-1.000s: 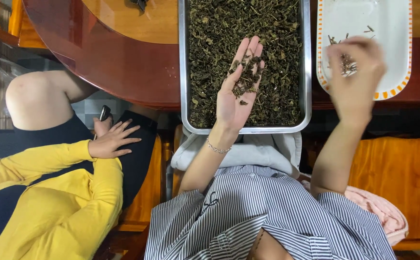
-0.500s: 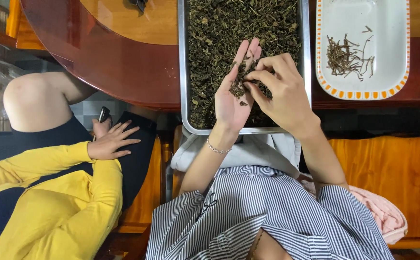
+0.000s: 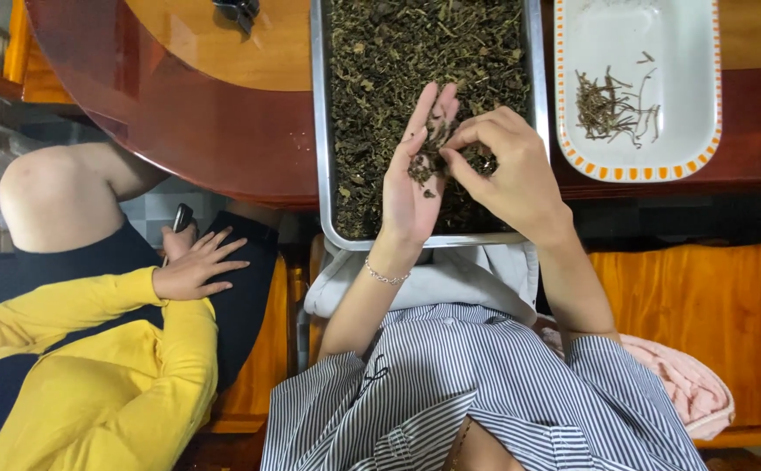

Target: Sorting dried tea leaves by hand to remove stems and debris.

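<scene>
Dark green dried leaves lie in a small loose heap on the palm of the left hand, which is held flat and open, fingers stretched out, above the long metal tray that holds the bulk of the same leaves. Over the heap the right hand is curled, thumb and forefinger pinched together on a bit of the leaf matter; whether that bit is a stem or a leaf is too small to tell. Such leaves look light, dry and brittle, likely to crumble or scatter if squeezed, so a fingertip pinch on a single piece seems the right hold. To the right of the tray sits a white dish with an orange rim, carrying a little pile of thin stems. Tray and dish both rest on a glossy reddish-brown wooden bench with a curved edge. At the left another person in a yellow sleeve sits on a wooden seat, a hand resting on their lap.
</scene>
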